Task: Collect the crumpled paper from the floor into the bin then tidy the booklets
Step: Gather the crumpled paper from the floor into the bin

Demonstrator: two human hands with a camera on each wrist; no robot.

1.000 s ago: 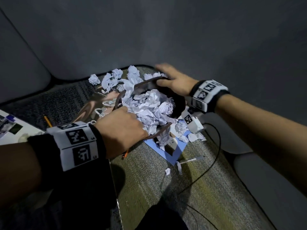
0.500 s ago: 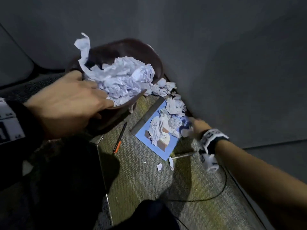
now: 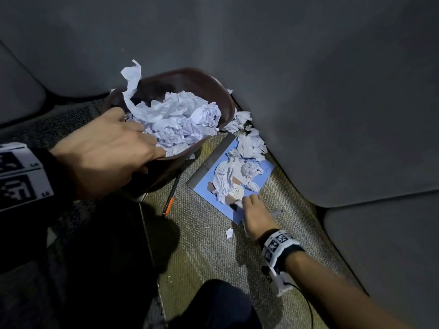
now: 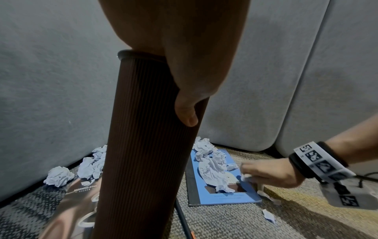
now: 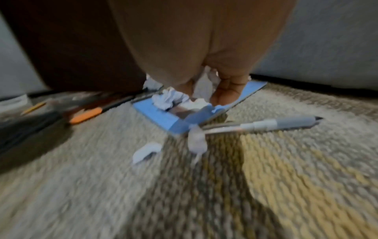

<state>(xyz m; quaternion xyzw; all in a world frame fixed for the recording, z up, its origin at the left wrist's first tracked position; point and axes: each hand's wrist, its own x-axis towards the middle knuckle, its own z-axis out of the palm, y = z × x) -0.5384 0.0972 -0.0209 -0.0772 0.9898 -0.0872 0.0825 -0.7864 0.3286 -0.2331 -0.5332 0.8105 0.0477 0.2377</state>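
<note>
One dark brown ribbed bin (image 3: 166, 167) stood left of centre in the head view, tilted, its long axis leaning down toward the lower left and its mouth opening toward the upper right, heaped with crumpled white paper (image 3: 180, 119). The left hand (image 3: 104, 153) had its grip clenched round the bin's near rim, thumb pressed on the ribbed wall in the left wrist view. Two booklets showed: a blue booklet with a grey spine (image 3: 206, 184) lay flat on the carpet floor (image 3: 213, 262) at centre, its spine running from lower left to upper right, with several more paper balls (image 3: 249, 148) on and beyond it; a glossy brown booklet (image 4: 71, 203) lay lower left in the left wrist view, with about three paper balls (image 4: 59, 176) at its far edge. The right hand (image 3: 254, 214) reached onto the blue booklet's near corner, fingers curled at a small paper wad; whether the grip held it I cannot tell. Two loose scraps (image 5: 147, 152) lay nearby, with one grey pen (image 5: 266, 125) and one black-and-orange pen (image 3: 170, 198).
</note>
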